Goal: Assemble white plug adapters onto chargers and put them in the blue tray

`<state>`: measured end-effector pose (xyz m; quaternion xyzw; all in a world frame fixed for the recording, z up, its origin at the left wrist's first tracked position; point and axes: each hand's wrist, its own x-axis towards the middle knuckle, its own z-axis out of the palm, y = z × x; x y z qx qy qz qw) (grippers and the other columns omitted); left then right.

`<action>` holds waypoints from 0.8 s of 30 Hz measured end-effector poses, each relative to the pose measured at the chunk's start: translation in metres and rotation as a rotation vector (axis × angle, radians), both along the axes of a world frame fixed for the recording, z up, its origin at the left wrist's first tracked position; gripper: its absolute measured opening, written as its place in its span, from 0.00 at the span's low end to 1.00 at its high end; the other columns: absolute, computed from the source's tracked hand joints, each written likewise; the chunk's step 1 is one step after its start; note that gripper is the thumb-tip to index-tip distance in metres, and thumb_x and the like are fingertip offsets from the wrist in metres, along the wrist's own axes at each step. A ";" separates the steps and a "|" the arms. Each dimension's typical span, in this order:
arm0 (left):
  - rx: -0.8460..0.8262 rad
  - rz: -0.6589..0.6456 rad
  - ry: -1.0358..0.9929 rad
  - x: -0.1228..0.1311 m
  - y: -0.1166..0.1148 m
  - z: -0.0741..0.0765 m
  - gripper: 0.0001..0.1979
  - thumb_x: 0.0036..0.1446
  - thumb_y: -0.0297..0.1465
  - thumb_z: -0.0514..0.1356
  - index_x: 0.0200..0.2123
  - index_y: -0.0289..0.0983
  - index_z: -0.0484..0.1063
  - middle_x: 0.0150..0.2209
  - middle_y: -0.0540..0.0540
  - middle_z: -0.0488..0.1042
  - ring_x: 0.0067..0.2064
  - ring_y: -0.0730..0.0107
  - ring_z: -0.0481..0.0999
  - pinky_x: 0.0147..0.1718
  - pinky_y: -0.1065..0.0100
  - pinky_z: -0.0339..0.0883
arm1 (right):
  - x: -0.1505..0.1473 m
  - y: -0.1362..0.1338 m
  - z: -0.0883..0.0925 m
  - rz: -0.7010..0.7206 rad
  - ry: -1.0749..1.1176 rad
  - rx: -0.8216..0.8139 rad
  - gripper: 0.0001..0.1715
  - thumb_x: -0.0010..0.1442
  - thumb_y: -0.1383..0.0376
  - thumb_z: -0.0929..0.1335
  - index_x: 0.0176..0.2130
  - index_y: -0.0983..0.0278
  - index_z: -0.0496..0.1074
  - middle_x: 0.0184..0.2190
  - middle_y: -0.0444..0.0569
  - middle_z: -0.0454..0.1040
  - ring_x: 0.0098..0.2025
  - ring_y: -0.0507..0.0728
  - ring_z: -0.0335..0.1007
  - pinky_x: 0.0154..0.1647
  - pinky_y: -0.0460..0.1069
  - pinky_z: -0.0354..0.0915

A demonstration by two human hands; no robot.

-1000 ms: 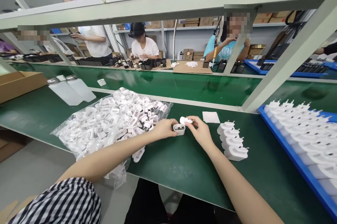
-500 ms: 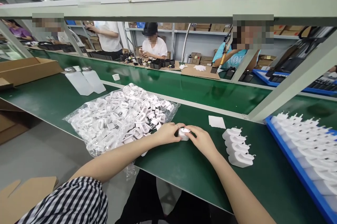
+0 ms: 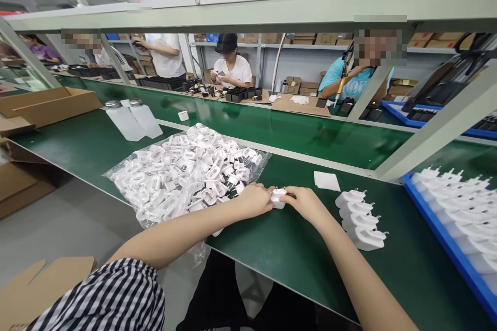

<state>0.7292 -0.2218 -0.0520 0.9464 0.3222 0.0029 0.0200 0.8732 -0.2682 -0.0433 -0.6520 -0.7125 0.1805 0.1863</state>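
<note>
A white plug adapter point(image 3: 278, 198) stands on the green table between my hands, with small pins showing at its upper edge. My left hand point(image 3: 254, 200) grips its left side, the fingertips partly hidden. From the right, the thumb and fingers of my right hand point(image 3: 306, 203) pinch the same adapter. A short row of similar white plug adapters point(image 3: 363, 238) stands on the table to the right of my right hand. Left of my hands, a clear plastic bag point(image 3: 112, 169) lies spread under a heap of loose white plastic housings point(image 3: 182, 165).
At the right edge, a blue tray point(image 3: 438, 240) holds many white plug adapters. A white paper square point(image 3: 326, 181) lies behind my hands. Two translucent bottles point(image 3: 126, 121) and a cardboard box point(image 3: 54, 108) stand at the left. Co-workers sit beyond the green divider point(image 3: 303, 137).
The pins of the adapter have come into view at its top. My right fingers have shifted from over it to its right side. The camera view has turned slightly left.
</note>
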 end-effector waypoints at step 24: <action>-0.428 -0.035 -0.188 -0.003 0.016 0.006 0.15 0.47 0.37 0.51 0.38 0.37 0.65 0.32 0.49 0.71 0.32 0.70 0.68 0.25 0.75 0.55 | 0.002 -0.007 -0.005 -0.030 0.174 -0.067 0.06 0.45 0.64 0.62 0.28 0.61 0.65 0.26 0.42 0.70 0.29 0.51 0.65 0.28 0.43 0.56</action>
